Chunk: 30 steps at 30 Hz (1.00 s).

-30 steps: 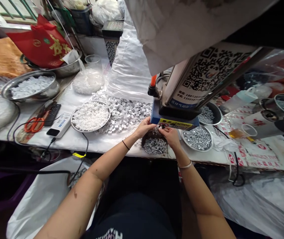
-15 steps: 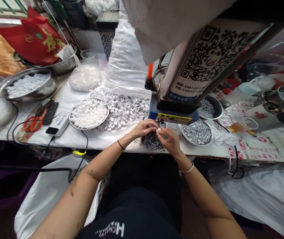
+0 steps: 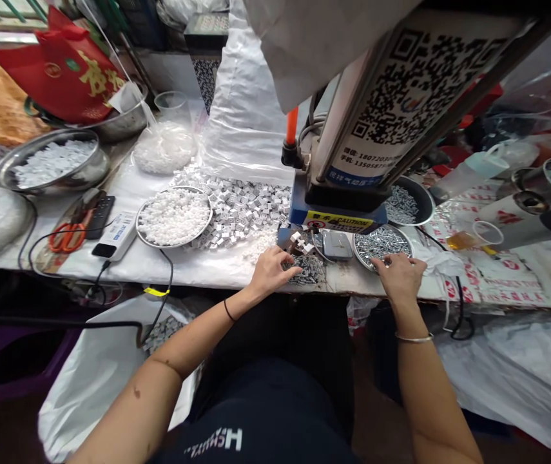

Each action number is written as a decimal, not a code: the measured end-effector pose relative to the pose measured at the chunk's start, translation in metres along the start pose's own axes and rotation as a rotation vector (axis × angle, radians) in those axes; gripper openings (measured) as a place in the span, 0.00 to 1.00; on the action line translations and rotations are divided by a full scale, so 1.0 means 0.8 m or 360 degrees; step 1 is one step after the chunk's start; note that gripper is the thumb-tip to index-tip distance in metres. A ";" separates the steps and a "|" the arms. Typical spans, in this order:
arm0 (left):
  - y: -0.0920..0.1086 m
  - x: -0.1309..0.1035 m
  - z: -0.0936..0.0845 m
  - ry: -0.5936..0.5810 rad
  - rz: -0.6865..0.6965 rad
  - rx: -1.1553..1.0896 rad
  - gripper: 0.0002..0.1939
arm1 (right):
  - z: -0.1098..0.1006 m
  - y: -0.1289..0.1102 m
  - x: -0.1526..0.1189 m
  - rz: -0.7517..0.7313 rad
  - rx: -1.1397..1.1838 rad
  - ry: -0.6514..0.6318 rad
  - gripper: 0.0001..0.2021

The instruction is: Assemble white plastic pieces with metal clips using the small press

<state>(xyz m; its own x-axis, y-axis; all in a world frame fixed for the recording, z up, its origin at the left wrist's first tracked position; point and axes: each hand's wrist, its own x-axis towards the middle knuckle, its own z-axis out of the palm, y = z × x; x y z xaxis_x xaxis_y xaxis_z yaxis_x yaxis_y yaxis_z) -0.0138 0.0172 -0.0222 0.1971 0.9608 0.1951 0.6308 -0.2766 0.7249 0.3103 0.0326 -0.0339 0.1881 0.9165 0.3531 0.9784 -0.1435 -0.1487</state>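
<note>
My left hand is at the pile of small dark metal parts, thumb and fingers curled towards each other; whether anything is between the tips is too small to tell. My right hand reaches over the near rim of a round dish of silver metal pins, its fingertips among the pins. Small white pieces sit under the blue press, just beyond my left hand. Beside them is a small grey square tray.
A dish of white beads and a heap of white square pieces lie left of the press. Farther left are a power strip and orange-handled scissors. A dark bowl of pins stands behind the right dish.
My hands have parted from each other. The right moved right to the pin dish; the left moved slightly left and down. White pieces under the press now show.
</note>
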 end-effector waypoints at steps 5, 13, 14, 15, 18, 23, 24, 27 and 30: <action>0.006 -0.005 0.014 -0.0019 0.0250 0.0060 0.09 | 0.010 0.006 0.002 0.0203 0.0107 -0.0081 0.09; 0.020 -0.016 0.029 0.0071 0.0266 0.0331 0.10 | 0.002 -0.002 0.002 0.0115 0.0111 -0.0229 0.08; 0.022 -0.015 0.031 0.0063 0.0251 0.0324 0.10 | 0.002 -0.001 0.002 0.0118 0.0098 -0.0198 0.08; 0.023 -0.015 0.031 0.0057 0.0245 0.0301 0.11 | 0.001 0.000 0.003 0.0117 0.0082 -0.0165 0.09; 0.023 -0.012 0.026 0.0044 0.0233 0.0145 0.11 | -0.002 0.004 0.006 0.0101 0.0083 -0.0070 0.11; 0.027 -0.011 0.006 0.0042 -0.0082 -0.0601 0.08 | -0.029 -0.049 -0.012 0.0245 0.0854 0.0024 0.12; 0.029 -0.012 0.004 0.0018 -0.0208 -0.0824 0.08 | -0.037 -0.072 -0.021 0.0264 0.1174 -0.0065 0.11; 0.036 -0.015 0.000 -0.0094 -0.0638 -0.1428 0.10 | -0.054 -0.149 -0.054 0.0257 0.1981 -0.0340 0.09; 0.044 -0.018 -0.002 -0.0250 -0.0986 -0.1894 0.12 | -0.056 -0.205 -0.079 0.0358 0.2268 -0.0319 0.08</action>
<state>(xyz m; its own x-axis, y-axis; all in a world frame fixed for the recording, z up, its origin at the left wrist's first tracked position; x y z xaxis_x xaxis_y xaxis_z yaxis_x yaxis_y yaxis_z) 0.0046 -0.0065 0.0015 0.2532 0.8857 -0.3891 -0.3653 0.4599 0.8093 0.1414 -0.0186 0.0091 0.1916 0.9778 0.0847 -0.0047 0.0873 -0.9962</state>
